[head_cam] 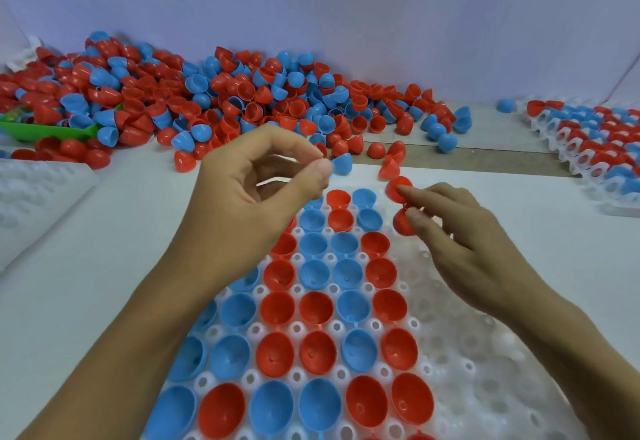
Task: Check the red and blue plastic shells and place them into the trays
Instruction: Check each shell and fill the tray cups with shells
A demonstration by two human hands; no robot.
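A partly filled tray (485, 387) is set nearest on the surface (86, 266), shells seated in its left columns. A loose shell heap (207, 100) is piled behind it. Further trays (588, 148) are stacked far right; another tray (31, 204) lies left.

No text, label, brand, number or sign can be read on the shells (221, 100), the tray (485, 387) or the bench (86, 266).

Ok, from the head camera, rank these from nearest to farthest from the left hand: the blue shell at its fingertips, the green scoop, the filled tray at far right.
1. blue shell, at the left hand's fingertips.
2. green scoop, far left by the pile.
3. filled tray, far right edge.
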